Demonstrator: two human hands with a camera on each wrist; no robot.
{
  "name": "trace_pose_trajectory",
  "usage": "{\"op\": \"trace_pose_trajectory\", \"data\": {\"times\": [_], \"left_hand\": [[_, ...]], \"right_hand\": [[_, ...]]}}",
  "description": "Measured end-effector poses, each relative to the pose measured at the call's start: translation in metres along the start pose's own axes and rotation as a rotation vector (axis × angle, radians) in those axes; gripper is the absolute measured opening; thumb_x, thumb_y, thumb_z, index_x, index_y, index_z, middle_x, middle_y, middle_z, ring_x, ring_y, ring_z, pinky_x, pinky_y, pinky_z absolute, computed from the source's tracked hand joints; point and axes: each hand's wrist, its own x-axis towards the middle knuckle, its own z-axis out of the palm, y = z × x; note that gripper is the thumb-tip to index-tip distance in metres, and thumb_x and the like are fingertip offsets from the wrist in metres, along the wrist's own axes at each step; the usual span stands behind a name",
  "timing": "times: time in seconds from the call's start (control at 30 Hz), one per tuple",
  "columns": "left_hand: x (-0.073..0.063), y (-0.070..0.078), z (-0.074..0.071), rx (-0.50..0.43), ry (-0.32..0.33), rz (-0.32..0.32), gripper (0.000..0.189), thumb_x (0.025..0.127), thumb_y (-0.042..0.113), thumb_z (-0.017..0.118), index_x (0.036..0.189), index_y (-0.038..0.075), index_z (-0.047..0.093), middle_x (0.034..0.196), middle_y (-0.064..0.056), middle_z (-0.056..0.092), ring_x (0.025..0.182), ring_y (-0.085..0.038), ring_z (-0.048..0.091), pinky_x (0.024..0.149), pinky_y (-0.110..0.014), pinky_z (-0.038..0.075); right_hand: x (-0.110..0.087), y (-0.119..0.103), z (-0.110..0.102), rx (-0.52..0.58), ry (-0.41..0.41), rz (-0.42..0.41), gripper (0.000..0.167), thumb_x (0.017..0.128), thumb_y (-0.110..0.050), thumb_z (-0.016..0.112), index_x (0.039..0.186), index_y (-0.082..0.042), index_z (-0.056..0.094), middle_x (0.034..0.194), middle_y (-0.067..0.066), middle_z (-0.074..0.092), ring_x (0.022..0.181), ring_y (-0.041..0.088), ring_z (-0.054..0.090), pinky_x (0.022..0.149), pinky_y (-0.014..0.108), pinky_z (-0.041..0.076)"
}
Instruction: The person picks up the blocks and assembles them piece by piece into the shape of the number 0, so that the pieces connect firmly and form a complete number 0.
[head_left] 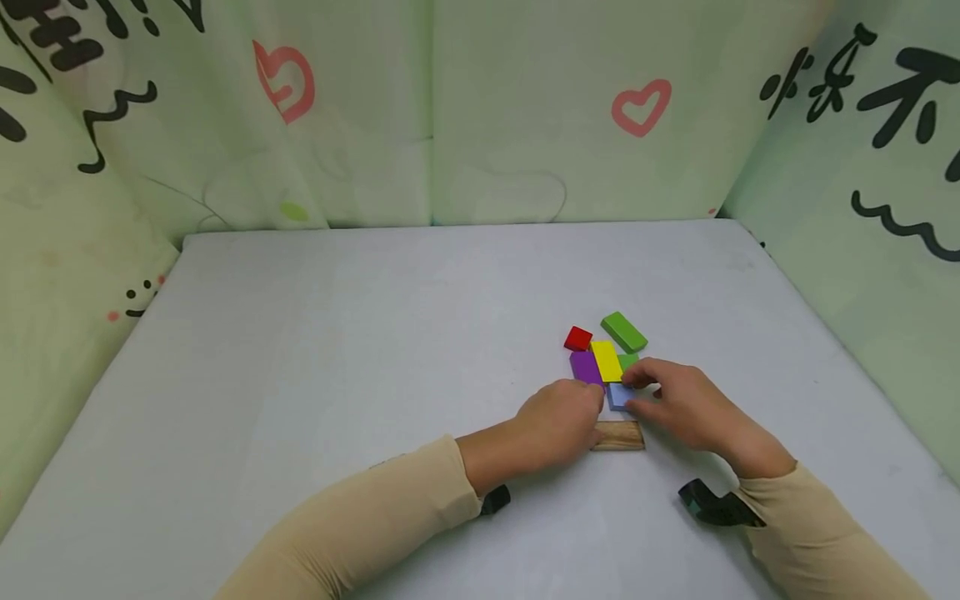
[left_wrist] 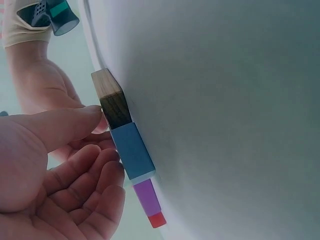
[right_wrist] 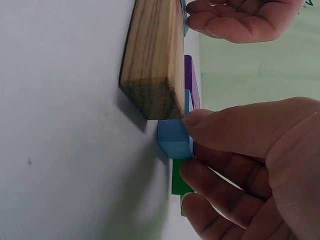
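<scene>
A small cluster of coloured blocks lies on the white table. At its near left is my left hand (head_left: pixel 561 423), fingers bent around a blue block (left_wrist: pixel 133 153), which the hand hides in the head view; the thumb lies by the wooden block's side. My right hand (head_left: pixel 693 410) pinches a light blue block (head_left: pixel 619 397) from the right, thumb on its near side. Behind it sit a yellow block (head_left: pixel 607 361), a purple block (head_left: pixel 585 367) and a green block (head_left: pixel 628 361). A wooden block (head_left: pixel 619 436) lies closest to me, partly covered by my left hand.
At the far end of the cluster are a red block (head_left: pixel 577 338) and a longer green block (head_left: pixel 624 332), set at an angle. The white table (head_left: pixel 337 333) ends at a pale green curtain (head_left: pixel 465 117) with printed hearts and characters.
</scene>
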Motion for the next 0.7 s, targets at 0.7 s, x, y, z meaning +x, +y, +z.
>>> {"op": "trace_pose_trajectory", "data": {"times": [0.7], "left_hand": [[-0.0002, 0.0004, -0.0013, -0.024, 0.004, -0.006, 0.032, 0.090, 0.030, 0.077, 0.114, 0.011, 0.068, 0.088, 0.005, 0.065, 0.077, -0.005, 0.058, 0.068, -0.012, 0.047]], "right_hand": [[-0.0072, 0.0090, -0.0023, -0.008, 0.007, 0.031, 0.026, 0.088, -0.011, 0.076, 0.108, 0.000, 0.066, 0.103, 0.010, 0.070, 0.097, 0.031, 0.065, 0.084, 0.049, 0.054]]}}
